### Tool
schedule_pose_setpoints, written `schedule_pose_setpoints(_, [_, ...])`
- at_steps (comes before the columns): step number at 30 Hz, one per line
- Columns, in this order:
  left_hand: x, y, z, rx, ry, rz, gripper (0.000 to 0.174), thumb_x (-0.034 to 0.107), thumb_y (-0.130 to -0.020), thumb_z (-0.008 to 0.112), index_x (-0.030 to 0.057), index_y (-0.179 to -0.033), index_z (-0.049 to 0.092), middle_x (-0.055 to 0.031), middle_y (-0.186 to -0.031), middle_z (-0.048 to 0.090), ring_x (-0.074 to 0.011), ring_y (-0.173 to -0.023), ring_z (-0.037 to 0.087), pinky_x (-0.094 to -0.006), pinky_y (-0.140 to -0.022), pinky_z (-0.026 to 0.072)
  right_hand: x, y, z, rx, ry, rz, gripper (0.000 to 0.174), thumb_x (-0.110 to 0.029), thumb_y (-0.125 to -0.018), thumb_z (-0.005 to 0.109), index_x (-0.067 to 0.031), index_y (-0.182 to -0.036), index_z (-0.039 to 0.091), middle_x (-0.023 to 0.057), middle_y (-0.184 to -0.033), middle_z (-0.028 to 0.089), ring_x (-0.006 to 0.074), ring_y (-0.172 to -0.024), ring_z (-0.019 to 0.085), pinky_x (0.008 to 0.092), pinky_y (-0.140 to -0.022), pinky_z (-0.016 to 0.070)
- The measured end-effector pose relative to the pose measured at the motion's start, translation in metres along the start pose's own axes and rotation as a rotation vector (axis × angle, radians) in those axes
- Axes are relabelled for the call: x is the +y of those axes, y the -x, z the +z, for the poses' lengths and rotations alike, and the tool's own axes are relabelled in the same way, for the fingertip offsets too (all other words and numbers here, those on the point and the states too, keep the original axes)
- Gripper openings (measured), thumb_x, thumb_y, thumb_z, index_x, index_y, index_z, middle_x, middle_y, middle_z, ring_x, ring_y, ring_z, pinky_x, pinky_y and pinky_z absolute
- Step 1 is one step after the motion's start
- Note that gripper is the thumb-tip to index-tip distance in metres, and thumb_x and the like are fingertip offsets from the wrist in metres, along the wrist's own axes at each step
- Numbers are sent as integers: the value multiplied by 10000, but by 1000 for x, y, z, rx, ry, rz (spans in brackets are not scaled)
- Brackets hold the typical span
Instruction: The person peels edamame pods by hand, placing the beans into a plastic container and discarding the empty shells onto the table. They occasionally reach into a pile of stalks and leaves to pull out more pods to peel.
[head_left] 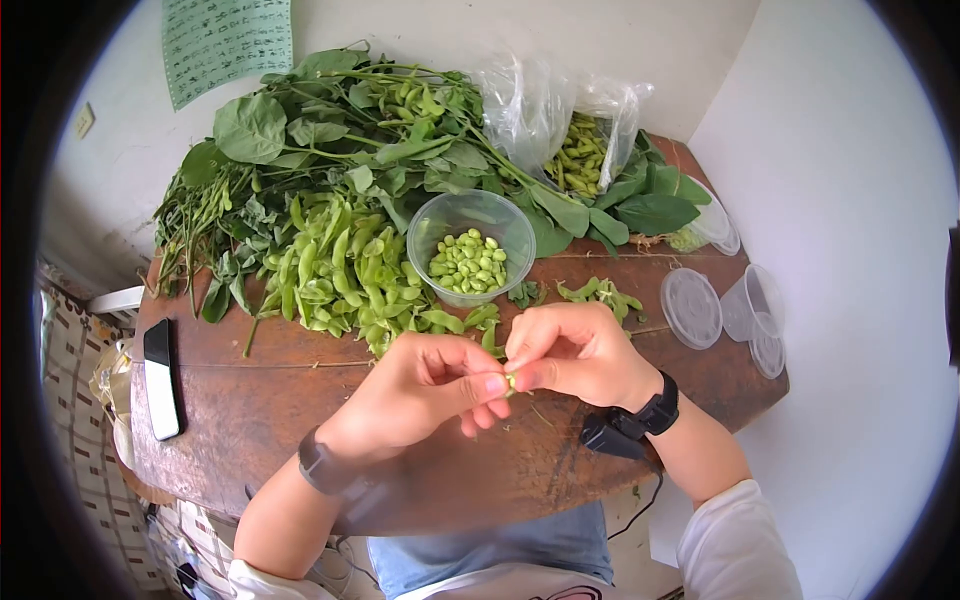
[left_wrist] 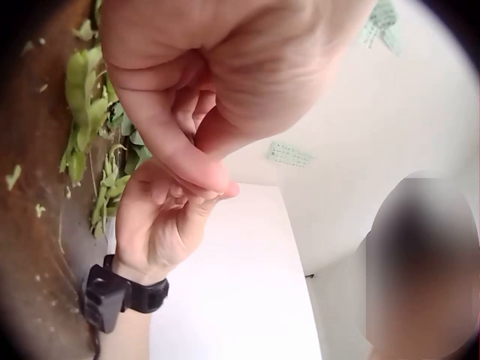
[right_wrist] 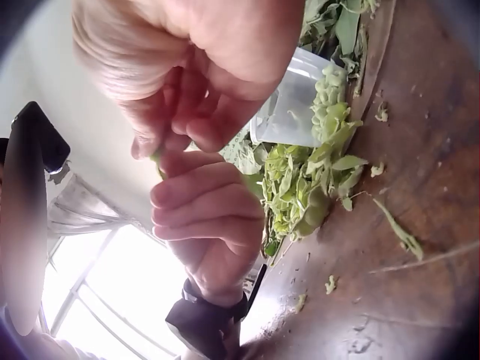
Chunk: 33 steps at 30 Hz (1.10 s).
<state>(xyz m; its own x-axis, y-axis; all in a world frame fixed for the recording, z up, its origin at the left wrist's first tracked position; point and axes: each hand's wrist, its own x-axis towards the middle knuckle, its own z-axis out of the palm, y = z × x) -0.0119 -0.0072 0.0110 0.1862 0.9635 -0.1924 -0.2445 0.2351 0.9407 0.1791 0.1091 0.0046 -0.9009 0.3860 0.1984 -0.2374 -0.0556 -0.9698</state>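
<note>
Both hands meet over the front of the table, just below a clear tub (head_left: 415,235) holding shelled green beans (head_left: 468,262). The left hand (head_left: 415,395) pinches a small green pod (head_left: 511,384) between thumb and fingers. From the other side the right hand (head_left: 580,360) pinches the same pod, thumb and fingertips touching it. Most of the pod is hidden by the fingers; a green sliver shows in the right wrist view. Left of the tub lies a heap of green pods (head_left: 345,265).
Leafy stalks (head_left: 400,150) cover the table's back. A plastic bag of pods (head_left: 578,155) stands behind the tub. Clear lids (head_left: 690,308) and an empty cup (head_left: 742,305) are at the right, a phone (head_left: 162,380) at the left. Loose pods (head_left: 605,293) lie beyond the right hand.
</note>
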Motion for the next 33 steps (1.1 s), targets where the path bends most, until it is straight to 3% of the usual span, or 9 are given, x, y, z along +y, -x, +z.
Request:
schedule_pose_setpoints(6, [-5, 2, 1, -125, 257, -51, 129, 115, -928, 654, -13, -911, 644, -79, -778, 682, -81, -638, 622, -187, -542, 481, 8, -2, 1, -93, -12, -187, 71, 25, -848, 701, 5, -873, 638, 97, -912, 656, 143, -845, 620, 268, -744, 491])
schedule_pose_setpoints(10, [0, 1, 3, -18, 197, -18, 138, 123, -925, 663, -12, -906, 641, -66, -765, 676, -72, -620, 611, -186, -531, 477, 8, -1, 9, 65, 9, -144, 74, -21, -887, 681, 16, -939, 645, 66, -896, 658, 96, -831, 606, 230, -717, 482])
schedule_pose_setpoints(12, [2, -2, 9, 308, -204, 103, 144, 131, -923, 667, -9, -904, 637, -51, -756, 671, -67, -594, 598, -189, -519, 475, 2, -5, 13, 259, 85, 174, 129, -84, -919, 662, 22, -991, 651, 26, -876, 655, 60, -790, 587, 204, -673, 466])
schedule_pose_setpoints(14, [-3, -1, 13, 366, -325, 149, 130, 111, -923, 657, -17, -906, 645, -51, -753, 676, -71, -587, 608, -201, -512, 488, 5, -6, 13, 267, 124, 219, 196, -128, -933, 653, 24, -1057, 658, 6, -868, 655, 46, -755, 573, 191, -633, 451])
schedule_pose_setpoints(16, [-5, -3, 15, 417, -625, 315, 111, 81, -914, 653, -29, -908, 657, -56, -749, 683, -77, -603, 626, -212, -519, 506, 10, -6, 12, 291, 11, 259, 240, -127, -931, 656, 25, -1117, 653, 14, -883, 661, 49, -751, 571, 190, -620, 447])
schedule_pose_setpoints(20, [-1, -3, 19, 416, -440, 199, 106, 61, -908, 654, -45, -908, 657, -66, -764, 689, -85, -612, 635, -221, -528, 521, 10, -6, 14, 310, 95, 178, 244, -99, -934, 643, 31, -1140, 657, 20, -897, 658, 63, -751, 576, 198, -636, 464])
schedule_pose_setpoints(27, [-2, -2, 22, 385, -320, 218, 115, 60, -932, 630, -54, -937, 640, -88, -817, 694, -90, -631, 635, -225, -545, 533, 9, -5, 16, 276, 376, -33, 204, -35, -928, 611, 19, -1117, 665, 53, -950, 647, 84, -776, 610, 220, -678, 489])
schedule_pose_setpoints(33, [-2, -3, 18, 366, -115, 145, 130, 89, -940, 628, -41, -936, 637, -88, -820, 689, -83, -610, 611, -215, -534, 521, 10, -4, 14, 210, 341, -61, 201, -40, -965, 550, 39, -1128, 637, 72, -1041, 624, 106, -817, 606, 240, -711, 493])
